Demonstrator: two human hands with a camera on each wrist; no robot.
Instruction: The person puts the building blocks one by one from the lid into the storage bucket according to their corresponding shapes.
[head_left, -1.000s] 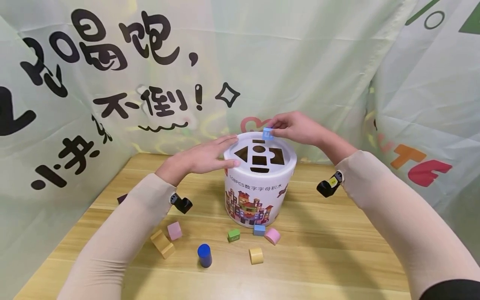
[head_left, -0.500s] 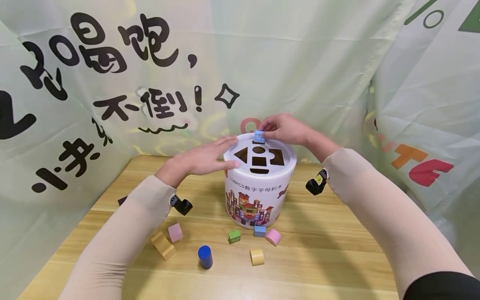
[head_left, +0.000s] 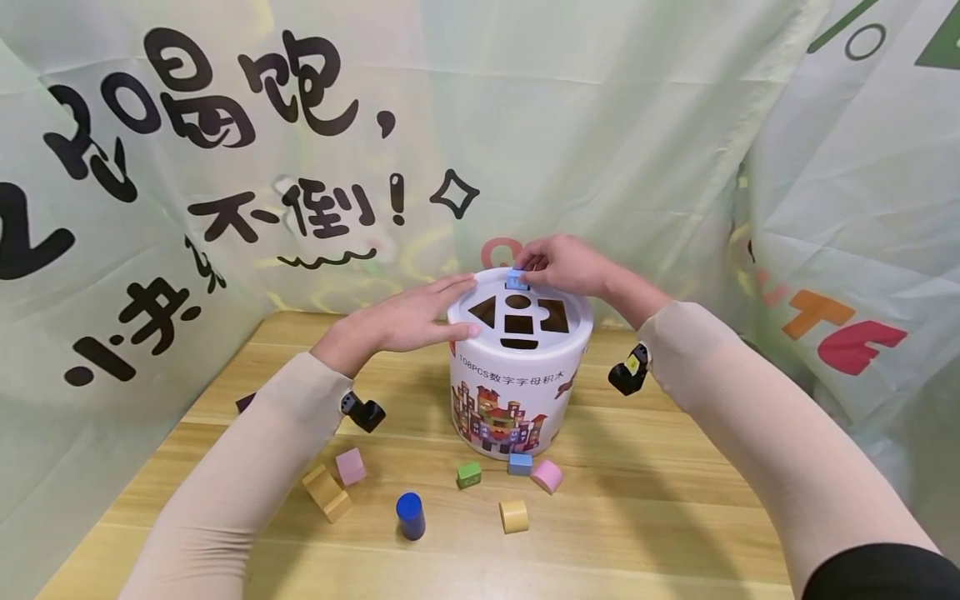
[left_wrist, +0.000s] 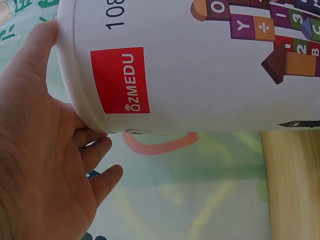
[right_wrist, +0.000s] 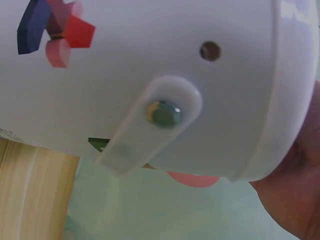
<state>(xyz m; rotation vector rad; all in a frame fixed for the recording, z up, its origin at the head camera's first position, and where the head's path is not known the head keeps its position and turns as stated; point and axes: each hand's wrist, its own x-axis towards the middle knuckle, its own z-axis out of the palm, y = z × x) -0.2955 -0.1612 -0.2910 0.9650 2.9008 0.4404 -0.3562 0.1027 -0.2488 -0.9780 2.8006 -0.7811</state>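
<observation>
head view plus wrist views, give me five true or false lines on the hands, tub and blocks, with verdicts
1. The right hand holds a light blue block at the back of the tub's lid. True.
2. The left hand lies on the table. False: it rests on the tub's rim.
3. The dark blue cylinder lies on its side. False: it stands upright.
4. A red label shows on the tub in the left wrist view. True.
5. The green block sits on the lid. False: it is on the table.
</observation>
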